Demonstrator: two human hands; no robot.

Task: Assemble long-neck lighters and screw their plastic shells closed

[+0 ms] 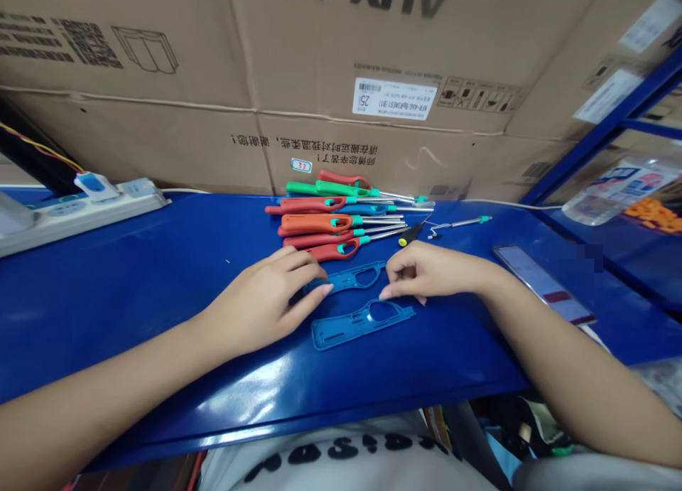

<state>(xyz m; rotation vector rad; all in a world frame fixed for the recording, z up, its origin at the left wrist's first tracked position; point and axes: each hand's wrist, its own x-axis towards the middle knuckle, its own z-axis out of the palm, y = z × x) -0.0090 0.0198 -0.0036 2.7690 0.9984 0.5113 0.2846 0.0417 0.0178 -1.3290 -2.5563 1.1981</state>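
Two blue lighter casing halves lie with their inner sides up on the blue table. My left hand (271, 292) is closed around the left end of the farther casing half (349, 278), thumb in front and fingers over it. At that half's narrow right end is my right hand (423, 271), its fingers curled and thumb pressed in; whatever lies between them is hidden. The nearer casing half (346, 329) lies apart from both hands. Behind them several assembled lighters, such as an orange one (314, 224), lie in a pile. A black and yellow screwdriver (410, 235) rests beside their metal tips.
A loose metal lighter tube (463, 223) with wire lies right of the pile. Farther right are a phone (543, 281) and a clear plastic bottle (612, 192). A power strip (85, 214) stands at left. A large cardboard box (186, 136) walls off the back.
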